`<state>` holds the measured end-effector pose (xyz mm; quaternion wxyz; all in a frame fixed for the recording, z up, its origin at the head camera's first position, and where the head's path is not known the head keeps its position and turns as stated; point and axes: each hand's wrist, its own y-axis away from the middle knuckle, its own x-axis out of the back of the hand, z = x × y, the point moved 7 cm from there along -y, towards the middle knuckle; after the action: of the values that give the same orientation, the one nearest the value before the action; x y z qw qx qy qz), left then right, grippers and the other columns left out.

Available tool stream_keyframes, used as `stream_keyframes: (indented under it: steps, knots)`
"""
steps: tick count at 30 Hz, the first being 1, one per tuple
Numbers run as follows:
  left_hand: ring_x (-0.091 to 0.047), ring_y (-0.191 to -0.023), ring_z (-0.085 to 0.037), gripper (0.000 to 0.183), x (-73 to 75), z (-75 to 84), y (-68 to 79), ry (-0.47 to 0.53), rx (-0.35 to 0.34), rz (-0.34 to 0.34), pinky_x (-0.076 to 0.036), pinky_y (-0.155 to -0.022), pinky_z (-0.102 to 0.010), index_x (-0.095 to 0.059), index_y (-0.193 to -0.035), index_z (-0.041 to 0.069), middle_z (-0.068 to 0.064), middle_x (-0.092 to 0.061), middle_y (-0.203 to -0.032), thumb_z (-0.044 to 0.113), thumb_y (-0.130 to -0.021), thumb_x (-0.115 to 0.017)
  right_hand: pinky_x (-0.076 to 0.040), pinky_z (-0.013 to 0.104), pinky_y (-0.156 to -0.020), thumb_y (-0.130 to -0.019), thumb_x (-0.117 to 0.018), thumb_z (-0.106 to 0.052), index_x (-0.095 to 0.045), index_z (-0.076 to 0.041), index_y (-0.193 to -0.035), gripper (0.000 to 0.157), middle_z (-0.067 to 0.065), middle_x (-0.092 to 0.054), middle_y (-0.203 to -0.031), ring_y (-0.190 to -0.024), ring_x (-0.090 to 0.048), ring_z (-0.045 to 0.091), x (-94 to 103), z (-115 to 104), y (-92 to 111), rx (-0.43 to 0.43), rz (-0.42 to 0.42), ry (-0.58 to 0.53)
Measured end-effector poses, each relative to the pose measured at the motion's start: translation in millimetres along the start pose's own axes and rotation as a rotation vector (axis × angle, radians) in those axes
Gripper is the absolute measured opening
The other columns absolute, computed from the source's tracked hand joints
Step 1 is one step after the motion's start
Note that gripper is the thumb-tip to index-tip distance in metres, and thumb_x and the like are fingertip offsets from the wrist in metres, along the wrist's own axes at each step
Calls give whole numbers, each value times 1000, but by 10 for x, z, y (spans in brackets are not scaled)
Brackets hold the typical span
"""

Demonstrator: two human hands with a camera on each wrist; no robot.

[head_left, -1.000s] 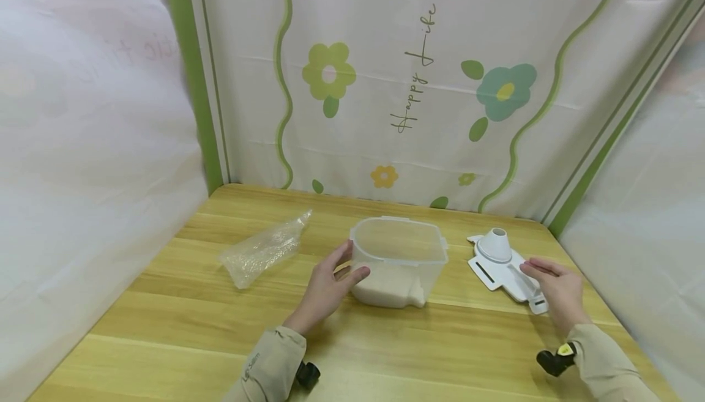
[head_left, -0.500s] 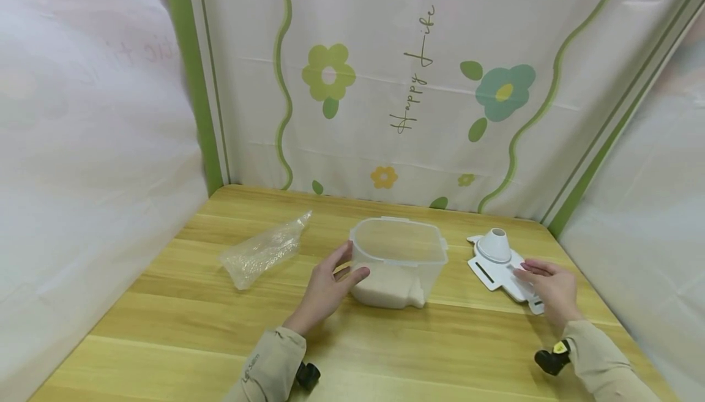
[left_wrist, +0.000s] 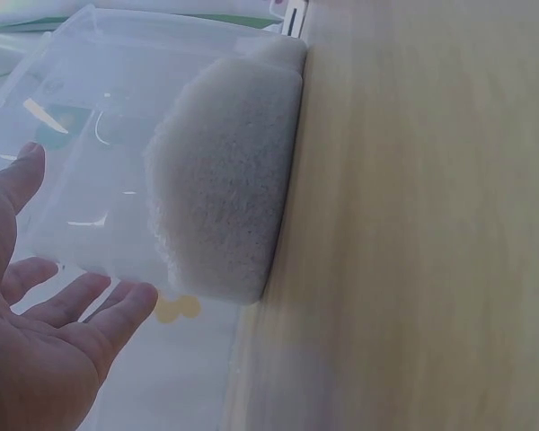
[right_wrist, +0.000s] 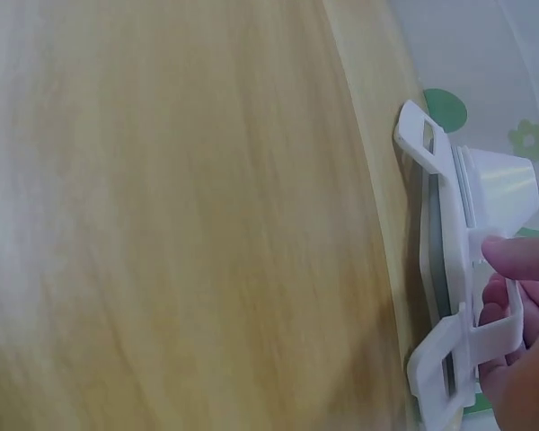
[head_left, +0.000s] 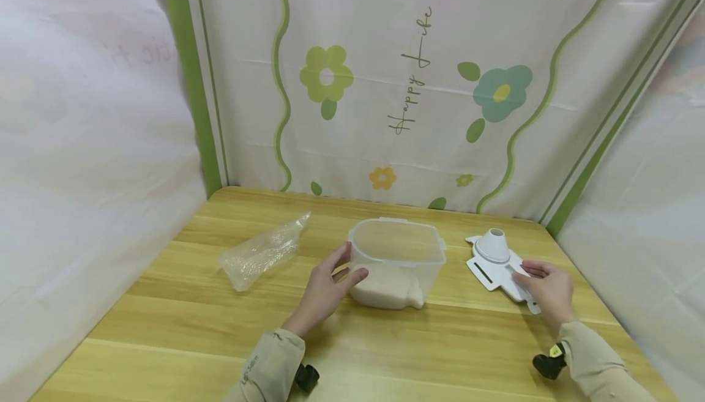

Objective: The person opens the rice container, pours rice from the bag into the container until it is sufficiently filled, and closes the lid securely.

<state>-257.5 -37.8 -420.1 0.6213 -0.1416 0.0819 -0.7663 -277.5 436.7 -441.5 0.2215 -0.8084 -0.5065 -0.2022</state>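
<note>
A clear plastic container [head_left: 431, 276] stands upright on the table, its top uncovered. White rice [left_wrist: 225, 171] lies heaped inside, sloping lower on one side in the left wrist view. My left hand [head_left: 324, 290] is at its left wall, thumb and fingers spread and only loosely bent; whether every fingertip touches cannot be told. To the right, a white lid [head_left: 498, 275] with a cone-shaped spout [head_left: 494, 246] lies spout up. My right hand [head_left: 552, 292] holds the lid by its raised loop handle [right_wrist: 499, 339], thumb on one side and fingers curled behind.
A crumpled clear plastic bag [head_left: 264, 252] lies on the wooden table [head_left: 182, 328] left of the container. A flower-printed curtain [head_left: 363, 102] hangs behind the table, with white cloth walls on both sides.
My right hand has moved slightly left and its fingers have come in around the lid's handle. The left hand and the container keep their places.
</note>
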Motion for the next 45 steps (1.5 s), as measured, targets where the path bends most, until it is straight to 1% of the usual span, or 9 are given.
stream_keyframes:
  steps: [5,14,20,25,31,35,41,43,45]
  knots:
    - [-46,-130,-19,75,4,1,2,-1,-2,1,-44,-103,-39,-42,-149,11,-4,-47,-144,37,-88,-75,-51,11,-67,-83,-81,-15,-62,7,-124,50,15,-68,-112,-81,-55,-9,-5,16,-4,-12,16,-28]
    - [-45,-131,-21,73,2,40,16,3,-4,-2,-42,-104,-41,-41,-149,11,-6,-45,-146,34,-89,-74,-52,12,-67,-85,-80,-16,-63,4,-125,47,2,-69,-102,-81,-56,-7,32,54,-21,-48,47,-44]
    - [-44,-132,-21,74,4,-1,13,2,-14,-9,-43,-103,-36,-41,-150,11,-6,-44,-147,36,-89,-74,-50,9,-67,-87,-77,-16,-61,6,-127,48,-4,-69,-100,-81,-56,-8,68,-45,23,-48,78,-92]
    - [-44,-132,-22,73,6,-5,10,11,-13,-8,-43,-104,-37,-41,-150,11,-6,-44,-147,34,-89,-74,-50,10,-66,-88,-77,-18,-60,6,-127,49,-11,-65,-94,-82,-56,-4,100,-95,26,-55,93,-126]
    - [-44,-132,-22,74,4,10,6,10,-15,-10,-42,-104,-38,-40,-150,10,-7,-44,-147,34,-89,-74,-51,10,-67,-86,-78,-15,-60,6,-127,49,-16,-64,-91,-83,-58,-2,142,-188,26,-63,89,-242]
    - [-44,-132,-20,74,0,20,5,7,-13,-9,-42,-104,-38,-40,-150,10,-6,-44,-147,35,-89,-74,-51,10,-66,-86,-79,-13,-61,5,-126,48,-17,-65,-91,-83,-59,-2,170,-282,49,-61,75,-301]
    - [-45,-130,-19,73,-4,12,4,15,-12,-7,-43,-104,-39,-41,-149,10,-5,-46,-145,33,-89,-75,-52,11,-66,-85,-80,-19,-62,4,-127,50,-19,-66,-90,-82,-59,-2,167,-436,98,-41,47,-243]
    - [-45,-130,-19,73,0,6,8,18,-12,-4,-43,-104,-39,-42,-149,10,-5,-46,-145,33,-89,-75,-52,12,-67,-85,-80,-16,-61,4,-127,51,-17,-67,-90,-82,-60,-1,146,-505,106,-36,36,-274]
    - [-45,-130,-19,73,4,1,9,20,-13,-2,-43,-104,-39,-42,-149,10,-5,-46,-145,33,-88,-75,-53,13,-68,-84,-81,-11,-61,6,-126,49,-13,-68,-90,-82,-62,1,124,-580,116,-35,25,-358]
